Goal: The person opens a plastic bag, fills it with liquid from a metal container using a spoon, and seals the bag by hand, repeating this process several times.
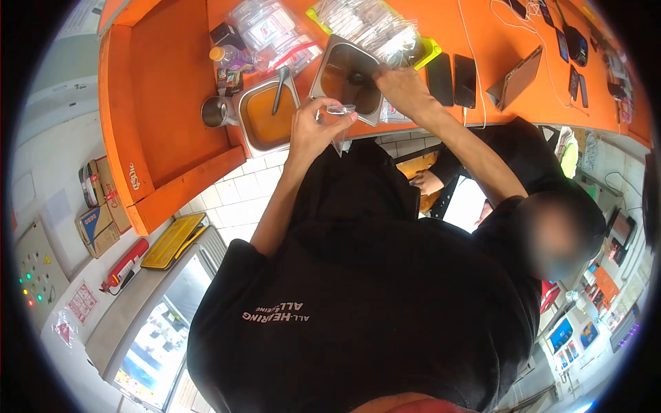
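My left hand (pixel 315 129) pinches a small clear plastic bag (pixel 339 138), its round mouth held open and its narrow end hanging down. My right hand (pixel 405 88) is closed at the right rim of a metal pan (pixel 318 81) with brown liquid in it. A dark rounded shape (pixel 357 78) shows in that liquid; whether my right fingers grip its handle is hidden. Left of my left hand, a second metal pan (pixel 246 124) holds orange-brown liquid, and a dark-handled utensil (pixel 280 89) rests across its far side.
An orange counter (pixel 385 14) carries a lime-green tray (pixel 430 49) of clear packets, plastic bags (pixel 270 31), a purple bottle (pixel 231 56), a metal cup (pixel 215 111), phones (pixel 465 81) and a propped tablet (pixel 516 77). Another person in black (pixel 509 148) is close on the right.
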`<state>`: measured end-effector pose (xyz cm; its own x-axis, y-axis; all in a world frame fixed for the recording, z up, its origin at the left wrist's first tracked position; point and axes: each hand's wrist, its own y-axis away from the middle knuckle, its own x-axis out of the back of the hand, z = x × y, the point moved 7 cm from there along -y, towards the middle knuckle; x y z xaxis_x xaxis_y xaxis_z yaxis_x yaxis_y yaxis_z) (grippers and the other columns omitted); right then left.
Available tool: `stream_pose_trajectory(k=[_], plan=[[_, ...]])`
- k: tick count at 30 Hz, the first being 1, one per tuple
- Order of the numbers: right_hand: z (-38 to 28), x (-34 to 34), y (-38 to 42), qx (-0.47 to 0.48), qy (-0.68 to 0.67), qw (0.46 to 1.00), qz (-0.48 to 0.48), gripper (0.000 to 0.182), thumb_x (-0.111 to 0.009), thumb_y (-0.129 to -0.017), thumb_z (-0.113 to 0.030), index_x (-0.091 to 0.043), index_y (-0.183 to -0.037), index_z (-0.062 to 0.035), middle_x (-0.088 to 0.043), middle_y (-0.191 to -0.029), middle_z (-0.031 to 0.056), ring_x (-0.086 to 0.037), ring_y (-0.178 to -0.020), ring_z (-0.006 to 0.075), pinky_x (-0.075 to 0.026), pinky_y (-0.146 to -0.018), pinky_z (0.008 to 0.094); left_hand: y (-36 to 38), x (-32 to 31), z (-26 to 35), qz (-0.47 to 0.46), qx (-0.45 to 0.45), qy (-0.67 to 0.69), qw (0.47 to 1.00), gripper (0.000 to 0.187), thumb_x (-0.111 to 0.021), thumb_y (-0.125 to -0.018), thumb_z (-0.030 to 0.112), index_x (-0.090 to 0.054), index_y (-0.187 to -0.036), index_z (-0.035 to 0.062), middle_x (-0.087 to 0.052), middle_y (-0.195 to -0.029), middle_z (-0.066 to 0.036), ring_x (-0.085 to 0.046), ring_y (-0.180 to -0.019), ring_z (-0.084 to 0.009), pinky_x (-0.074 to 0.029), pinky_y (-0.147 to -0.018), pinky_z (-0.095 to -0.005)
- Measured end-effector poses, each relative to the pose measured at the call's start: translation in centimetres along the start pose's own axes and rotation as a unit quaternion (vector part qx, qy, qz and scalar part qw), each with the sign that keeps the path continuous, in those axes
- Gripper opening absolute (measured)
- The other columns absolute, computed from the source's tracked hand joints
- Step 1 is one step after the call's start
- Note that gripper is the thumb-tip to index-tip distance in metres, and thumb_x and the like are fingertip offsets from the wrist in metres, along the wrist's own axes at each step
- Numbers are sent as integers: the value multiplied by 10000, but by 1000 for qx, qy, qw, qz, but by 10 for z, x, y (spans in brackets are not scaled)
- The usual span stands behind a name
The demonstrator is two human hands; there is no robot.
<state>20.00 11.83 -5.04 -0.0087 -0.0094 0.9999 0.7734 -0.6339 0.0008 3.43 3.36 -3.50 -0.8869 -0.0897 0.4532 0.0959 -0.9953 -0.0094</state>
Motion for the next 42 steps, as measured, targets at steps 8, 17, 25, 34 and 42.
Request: stream_pose_trajectory(k=[8, 17, 25, 34, 42], plan=[[8, 0, -4, 7, -19, 1000, 19, 93, -586, -799, -39, -676, -821, -31, -687, -827, 160, -710, -747, 282, -568, -633, 372, 1, 3, 14, -16, 47, -10, 999, 410, -880, -689, 330, -711, -894, 18, -684, -831, -118, -668, -671, -170, -509, -610, -307], [30, -20, -14, -26, -141, 983, -119, 140, -573, -803, -52, -700, -849, -13, -695, -883, 190, -694, -868, 348, -563, -736, 443, -8, 0, 13, -52, 100, 13, 994, 418, -871, -706, 347, -726, -906, 10, -685, -831, -100, -666, -706, -175, -518, -659, -307], [57, -49, -28, -17, -243, 937, -251, 244, -706, -734, -137, -709, -956, -34, -698, -1009, 181, -668, -956, 358, -541, -799, 435, -21, 0, 13, -44, 83, 34, 995, 413, -870, -714, 327, -714, -893, -11, -680, -876, -106, -679, -761, -175, -530, -674, -299], [57, -48, -44, 9, -324, 872, -366, 266, -683, -697, -116, -706, -940, -9, -696, -990, 185, -656, -950, 366, -528, -785, 423, -16, 4, 10, -37, 79, 32, 996, 392, -869, -724, 300, -715, -929, 3, -675, -899, -97, -669, -769, -170, -530, -692, -303], [16, -41, -18, 58, -252, 919, -298, 227, -621, -671, -49, -690, -882, -4, -686, -926, 176, -649, -889, 375, -521, -755, 442, 21, -2, -3, -69, 105, 40, 991, 397, -864, -725, 286, -688, -989, 47, -632, -999, -97, -640, -903, -215, -499, -788, -327]])
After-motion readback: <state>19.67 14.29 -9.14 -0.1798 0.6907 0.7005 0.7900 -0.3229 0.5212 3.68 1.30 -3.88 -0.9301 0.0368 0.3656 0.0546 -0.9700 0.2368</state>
